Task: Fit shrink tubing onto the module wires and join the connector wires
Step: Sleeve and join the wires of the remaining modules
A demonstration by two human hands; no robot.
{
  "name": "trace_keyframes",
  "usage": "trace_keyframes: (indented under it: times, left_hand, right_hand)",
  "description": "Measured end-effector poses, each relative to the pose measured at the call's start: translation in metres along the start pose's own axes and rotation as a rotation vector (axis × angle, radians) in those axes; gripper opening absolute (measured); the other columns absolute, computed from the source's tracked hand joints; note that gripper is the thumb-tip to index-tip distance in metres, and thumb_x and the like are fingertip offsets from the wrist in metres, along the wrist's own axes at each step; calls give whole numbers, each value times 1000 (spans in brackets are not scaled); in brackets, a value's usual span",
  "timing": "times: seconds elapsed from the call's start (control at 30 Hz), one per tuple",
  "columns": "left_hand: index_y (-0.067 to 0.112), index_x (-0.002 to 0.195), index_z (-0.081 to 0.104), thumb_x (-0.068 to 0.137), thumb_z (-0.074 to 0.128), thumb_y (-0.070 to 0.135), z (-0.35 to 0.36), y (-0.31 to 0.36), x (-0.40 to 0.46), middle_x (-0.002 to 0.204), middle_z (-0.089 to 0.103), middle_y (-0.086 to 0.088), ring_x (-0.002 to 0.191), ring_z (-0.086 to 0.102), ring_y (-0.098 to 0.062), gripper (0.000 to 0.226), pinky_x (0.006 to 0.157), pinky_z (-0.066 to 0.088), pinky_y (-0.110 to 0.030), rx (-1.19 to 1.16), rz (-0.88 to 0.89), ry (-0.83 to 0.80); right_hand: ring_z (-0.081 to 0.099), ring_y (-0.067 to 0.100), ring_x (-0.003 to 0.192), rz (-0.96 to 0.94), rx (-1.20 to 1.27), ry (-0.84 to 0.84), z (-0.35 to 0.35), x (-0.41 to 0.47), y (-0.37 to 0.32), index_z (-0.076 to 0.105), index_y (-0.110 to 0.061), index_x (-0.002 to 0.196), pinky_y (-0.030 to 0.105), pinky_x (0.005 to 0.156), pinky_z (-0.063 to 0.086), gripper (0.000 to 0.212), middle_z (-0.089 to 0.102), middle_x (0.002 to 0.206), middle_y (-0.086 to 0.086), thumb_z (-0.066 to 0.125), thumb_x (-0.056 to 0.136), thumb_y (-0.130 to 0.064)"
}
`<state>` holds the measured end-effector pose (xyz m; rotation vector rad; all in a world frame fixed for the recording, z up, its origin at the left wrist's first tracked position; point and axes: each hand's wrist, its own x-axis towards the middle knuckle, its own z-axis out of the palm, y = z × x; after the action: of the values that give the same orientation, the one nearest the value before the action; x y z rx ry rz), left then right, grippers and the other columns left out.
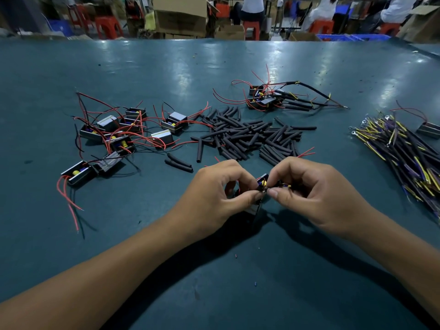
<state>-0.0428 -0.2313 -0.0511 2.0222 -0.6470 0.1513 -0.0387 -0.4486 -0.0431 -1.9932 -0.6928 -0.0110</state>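
Both hands meet near the middle of the green table (214, 282). My left hand (214, 194) grips a small black module (261, 181) with a yellow part, pinching its wire between thumb and forefinger. My right hand (309, 189) pinches a connector wire (287, 186) with a yellow end, tip to tip against the module wire. A pile of black shrink tubing pieces (250, 136) lies just beyond the hands. How the wire ends touch is hidden by my fingertips.
Several unworked modules with red and black wires (119, 134) lie at the left. A few modules with tubed leads (269, 98) sit at the back right. A bundle of connector wires (404, 153) lies at the right edge. Boxes, stools and seated people are beyond the table.
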Motion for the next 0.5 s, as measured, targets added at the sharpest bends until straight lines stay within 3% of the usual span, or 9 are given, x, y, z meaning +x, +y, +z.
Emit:
trace_keyframes:
  times: [0.1,0.17,0.33,0.5]
  left_hand:
    - [24,82,68,84,80,17,0,-1,1,83,63,5,77,58,-16,14,68,46,-28,7,9,-10]
    - [18,84,69,84,79,15,0,0,1,83,63,7,76,58,-11,11,67,44,-22,9,25,-14]
    - [24,83,68,85,78,14,0,1,-1,76,60,17,66,53,1,15,62,35,-8,-93,5,-17]
    - [18,82,69,86,78,15,-1,2,0,75,62,14,64,53,0,10,60,35,-8,-96,4,-12]
  right_hand:
    - [46,22,58,-16,-24,4,1,-1,3,64,-27,93,25,55,38,8,59,70,5,68,86,-26]
    - [46,14,56,-22,-60,7,1,-1,4,63,-29,96,23,54,38,11,59,69,-1,69,87,-32]
    - [56,24,62,-58,-97,50,-2,-1,2,65,-30,94,41,59,46,17,64,73,0,63,88,-46]
    - [57,26,63,-90,-88,90,2,-3,3,64,-33,94,42,59,46,13,65,77,-3,61,90,-45]
